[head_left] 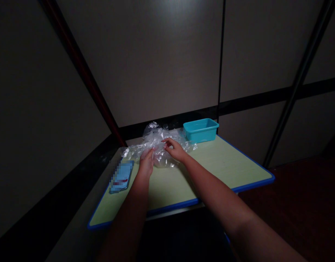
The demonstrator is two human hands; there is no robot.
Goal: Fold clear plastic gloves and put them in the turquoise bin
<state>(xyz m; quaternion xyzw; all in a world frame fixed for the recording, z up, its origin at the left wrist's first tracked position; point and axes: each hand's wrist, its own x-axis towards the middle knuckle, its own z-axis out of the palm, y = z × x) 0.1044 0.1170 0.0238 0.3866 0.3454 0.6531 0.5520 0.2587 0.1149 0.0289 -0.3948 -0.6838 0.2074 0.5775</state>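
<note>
Clear, crinkled plastic bags lie in a loose heap at the back of the small table. My left hand is at the near left side of the heap, its fingers closed on a fold of the plastic. To its right, my right hand has thumb and fingers curled together on the plastic. Part of the film between the two hands is bunched up. How many bags there are, and whether anything lies inside them, I cannot tell.
A turquoise plastic basket stands at the table's back right, touching or close to the plastic. At the left edge lies a flat, blurred-out phone-like object. The pale table has a blue rim; panelled doors rise behind it.
</note>
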